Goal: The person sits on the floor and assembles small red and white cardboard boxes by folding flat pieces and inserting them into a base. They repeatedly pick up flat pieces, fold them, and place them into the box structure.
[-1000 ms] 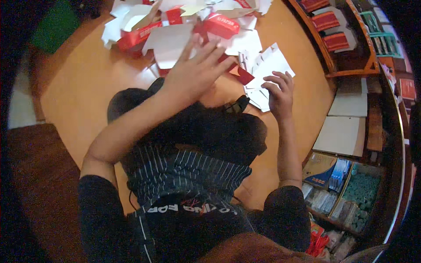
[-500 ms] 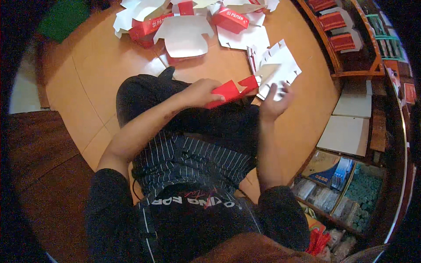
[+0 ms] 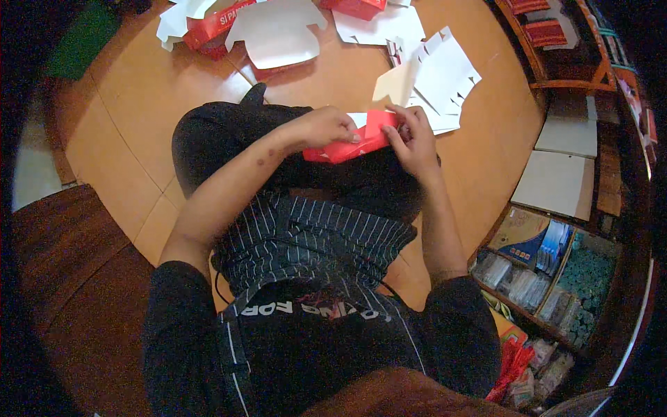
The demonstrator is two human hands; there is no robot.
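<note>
A person in a black shirt and a dark, white-striped apron (image 3: 313, 240) sat cross-legged on an orange tiled floor (image 3: 132, 132), a partly folded, glossy red cardboard carton with a pale inner face (image 3: 337, 151) held between both hands over the lap. The left hand (image 3: 323, 130) grasped the carton near its middle, thumb on the near face; the right hand (image 3: 415, 141) pinched its right end between thumb and fingers. Whether the carton rested on the legs could not be told. A cream cardboard panel (image 3: 391, 85) stood just beyond the right fingers, apparently joined to the carton.

Folding of the right end seemed to be the step in hand. Done well, it would call for a steady, light left grip that did not crush the wall, with the right thumb pressing along the crease and any tab lined up squarely with its slot before being pushed; forcing it could tear or buckle the card.

Flat white cardboard blanks with notched edges (image 3: 445, 78) lay on the floor to the far right, within easy reach, while a white-lined open cardboard carton (image 3: 278, 35) sat at the far left.
</note>
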